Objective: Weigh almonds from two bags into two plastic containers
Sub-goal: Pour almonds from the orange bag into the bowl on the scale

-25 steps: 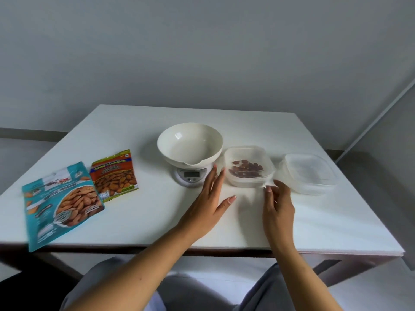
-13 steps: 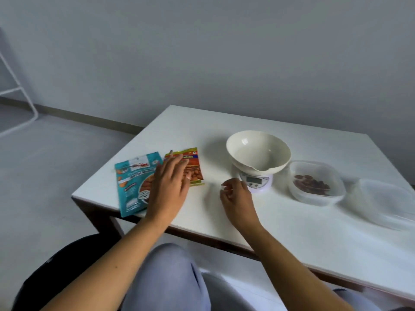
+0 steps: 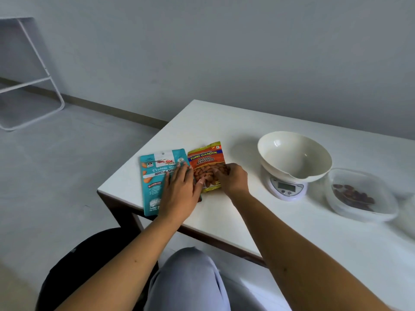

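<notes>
Two almond bags lie side by side at the table's near left corner. My left hand (image 3: 179, 191) lies flat, fingers apart, on the teal roasted-almond bag (image 3: 153, 176), its thumb touching the orange salted-almond bag (image 3: 206, 159). My right hand (image 3: 233, 179) curls its fingers over that orange bag's right edge. To the right stands a white scale (image 3: 286, 189) carrying an empty cream bowl (image 3: 294, 153). Beyond it sits a clear plastic container (image 3: 341, 205) with several dark almonds inside. A second clear container (image 3: 409, 212) barely shows at the right frame edge.
The white table (image 3: 224, 122) has its left edge and near corner close to the bags. A white metal rack (image 3: 33, 81) stands on the grey floor at far left. My knees and a dark seat are below the table's front edge.
My view has swung left. Both hands moved from in front of the scale and container over to the bags; the right hand has reached the orange bag and the left has settled on the teal one.
</notes>
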